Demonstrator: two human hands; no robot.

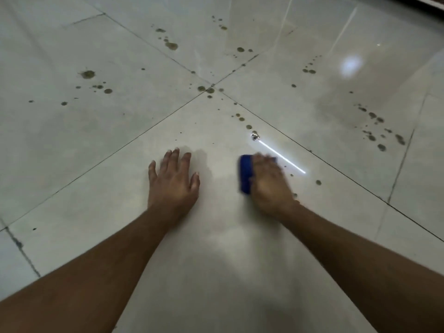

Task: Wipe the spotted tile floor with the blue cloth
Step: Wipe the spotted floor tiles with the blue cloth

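Observation:
The pale glossy tile floor (120, 131) carries dark greenish-brown spots. One cluster of spots (376, 127) lies at the right, another spot cluster (96, 86) at the left, and more sit around the tile joint crossing (212, 87). My right hand (270, 186) lies flat on top of a folded blue cloth (245, 174) and presses it to the tile; the hand is motion-blurred. The cloth shows at the hand's left side and past the fingertips. My left hand (171, 181) rests palm down on the floor beside it, with spread, straight fingers.
A bright streak of reflected light (281, 156) runs just beyond the cloth. A few small spots (318, 182) lie to the right of my right hand. A dark edge (427, 0) shows at the top right corner.

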